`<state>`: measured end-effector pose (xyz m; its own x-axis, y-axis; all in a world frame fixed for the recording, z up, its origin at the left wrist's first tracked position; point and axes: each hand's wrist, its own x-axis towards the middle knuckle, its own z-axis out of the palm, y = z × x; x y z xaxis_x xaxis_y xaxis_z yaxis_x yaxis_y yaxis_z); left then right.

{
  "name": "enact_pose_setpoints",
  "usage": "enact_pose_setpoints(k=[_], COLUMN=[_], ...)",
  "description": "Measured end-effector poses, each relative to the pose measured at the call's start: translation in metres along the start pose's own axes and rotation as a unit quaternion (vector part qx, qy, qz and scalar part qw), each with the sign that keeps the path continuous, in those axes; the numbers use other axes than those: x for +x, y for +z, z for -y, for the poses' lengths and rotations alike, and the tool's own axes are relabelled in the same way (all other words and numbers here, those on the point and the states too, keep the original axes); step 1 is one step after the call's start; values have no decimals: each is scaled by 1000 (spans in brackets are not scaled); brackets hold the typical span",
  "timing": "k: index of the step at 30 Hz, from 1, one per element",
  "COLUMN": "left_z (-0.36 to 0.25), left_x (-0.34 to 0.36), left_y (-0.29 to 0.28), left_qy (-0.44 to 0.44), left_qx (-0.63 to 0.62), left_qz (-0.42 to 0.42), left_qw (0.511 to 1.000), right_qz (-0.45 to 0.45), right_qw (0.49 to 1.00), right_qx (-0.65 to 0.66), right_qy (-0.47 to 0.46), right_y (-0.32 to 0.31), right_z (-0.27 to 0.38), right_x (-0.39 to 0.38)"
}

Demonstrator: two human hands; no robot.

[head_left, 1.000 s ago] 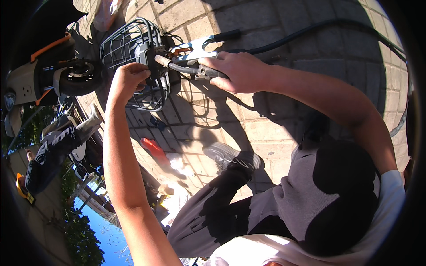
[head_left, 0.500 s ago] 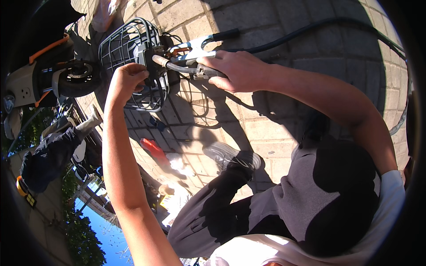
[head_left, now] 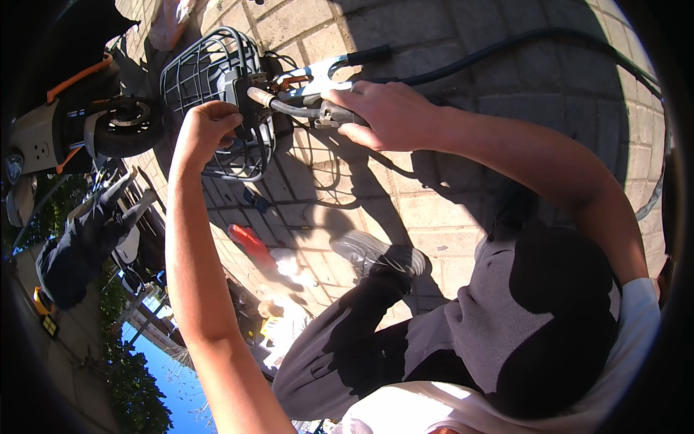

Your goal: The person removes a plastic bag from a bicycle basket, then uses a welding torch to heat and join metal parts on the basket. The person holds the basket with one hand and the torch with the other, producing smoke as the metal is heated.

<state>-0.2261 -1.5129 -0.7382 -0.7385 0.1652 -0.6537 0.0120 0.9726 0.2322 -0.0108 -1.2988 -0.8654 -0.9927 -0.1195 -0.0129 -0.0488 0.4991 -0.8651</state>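
My right hand (head_left: 387,116) is wrapped round the handle of a welding torch (head_left: 300,112). Its bent neck ends in a copper-coloured nozzle (head_left: 259,97), pointing at a dark bracket (head_left: 236,88) on a green wire basket (head_left: 249,160). At the basket's near side my left hand (head_left: 215,123) has thumb and forefinger pinched together beside the bracket. What lies between those fingertips is too small to make out. Just beyond the torch is a blue and white clamp (head_left: 318,74) with black grips and copper-coloured jaws; what the jaws grip is unclear.
A thick black cable (head_left: 506,52) curves across the paving (head_left: 434,206) to the right. A red object (head_left: 249,241) lies near my shoe (head_left: 379,257). On the left stands a scooter (head_left: 43,141) with a dark wheel (head_left: 126,130); a person (head_left: 79,249) in dark clothing is beyond.
My hands, the torch and the basket stay almost exactly where they were. The person in the left background has shifted their legs and posture.
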Motion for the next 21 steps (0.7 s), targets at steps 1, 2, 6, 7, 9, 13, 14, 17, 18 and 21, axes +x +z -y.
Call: enact_pose_setpoints(k=[1,2,6,7,9,13,14,17,18,21], left_z=[0,1,2,2,2,2,2,2,2,2], left_x=[0,1,2,2,2,2,2,2,3,3], left_y=[0,-1,-1,-1,-1,-2,-1,-1,-2,-2], left_qy=[0,4,12,8,11,5,6,9,10,9], left_qx=[1,2,3,-3,3,3,4,7,8,7], left_qz=[-1,2,9,10,9,9,8,8,9,12], left_qw=[1000,1000,1000,1000,1000,1000,1000,1000,1000,1000], right_qz=[-3,-3,-1,13,25,33,39,32,29,15], right_qw=[1000,1000,1000,1000,1000,999,999,999,999,1000], right_qx=[-2,-5,0,1,2,3,4,6,5,6], right_qy=[1,4,4,11,17,22,25,19,18,7], right_y=[0,0,-1,-2,-4,-8,-8,-9,-8,-7], right_z=[0,-1,-1,-1,0,2,2,2,2,0], right_x=[0,1,2,2,2,3,3,4,4,4])
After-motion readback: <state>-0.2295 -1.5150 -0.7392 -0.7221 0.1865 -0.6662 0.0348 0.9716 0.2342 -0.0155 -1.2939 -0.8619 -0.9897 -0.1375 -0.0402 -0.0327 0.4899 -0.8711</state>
